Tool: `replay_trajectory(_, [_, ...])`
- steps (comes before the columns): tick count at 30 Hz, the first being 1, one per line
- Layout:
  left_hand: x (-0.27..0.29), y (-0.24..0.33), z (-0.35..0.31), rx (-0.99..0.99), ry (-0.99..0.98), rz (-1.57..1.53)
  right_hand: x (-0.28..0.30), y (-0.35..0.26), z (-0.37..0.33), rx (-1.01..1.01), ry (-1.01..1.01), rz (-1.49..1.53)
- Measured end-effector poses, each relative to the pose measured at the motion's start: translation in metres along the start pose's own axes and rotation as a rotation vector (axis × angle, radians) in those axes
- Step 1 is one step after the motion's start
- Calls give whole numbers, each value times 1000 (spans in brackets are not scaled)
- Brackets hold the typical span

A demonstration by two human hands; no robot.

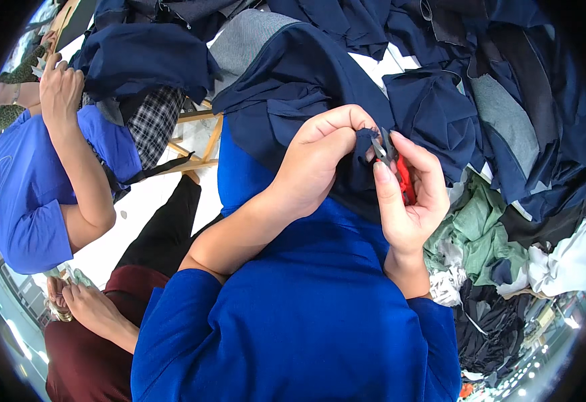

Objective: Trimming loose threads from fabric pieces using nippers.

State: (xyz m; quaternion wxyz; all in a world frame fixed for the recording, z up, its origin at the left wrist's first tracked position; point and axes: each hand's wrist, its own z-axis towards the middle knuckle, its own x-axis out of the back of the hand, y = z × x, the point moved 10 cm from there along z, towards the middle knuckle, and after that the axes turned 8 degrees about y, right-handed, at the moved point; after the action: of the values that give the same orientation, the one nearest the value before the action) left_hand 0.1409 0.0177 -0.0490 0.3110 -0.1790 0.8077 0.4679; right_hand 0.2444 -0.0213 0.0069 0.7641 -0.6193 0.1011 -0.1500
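Note:
My left hand (316, 157) pinches an edge of a dark navy cloth garment (286, 100), bunched up at the fingertips. In my right hand (413, 194) is a pair of thread snips (405, 179) with red handles and short grey metal blades. The blade tips meet the pinched bit of cloth, right beside my left fingers; whether they are cutting cannot be made out. The rest of the garment spreads from my hands over the table and hangs onto my lap, with a grey patch of fabric (249, 43) at its far left.
Piles of navy cloth (433, 114) cover the table at the right and back. Green cloth scraps (477, 234) and dark scraps (490, 328) heap at my right. To my left sit a person in a blue shirt (32, 191) and another in maroon (99, 348), near a wooden stool frame (206, 144).

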Motion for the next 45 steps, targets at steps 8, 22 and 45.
replay_trajectory(8, [-8, -6, -7, 51, -127, 13, 9, 6, 6, -111, 144, 104])
replay_trajectory(22, [-9, -9, -13, 133, -69, 73, 25, 5, 13, 87, 132, 157])
replay_trajectory(45, [-24, -34, -22, 356, -106, -138, 39, 25, 16, -80, 167, 328])
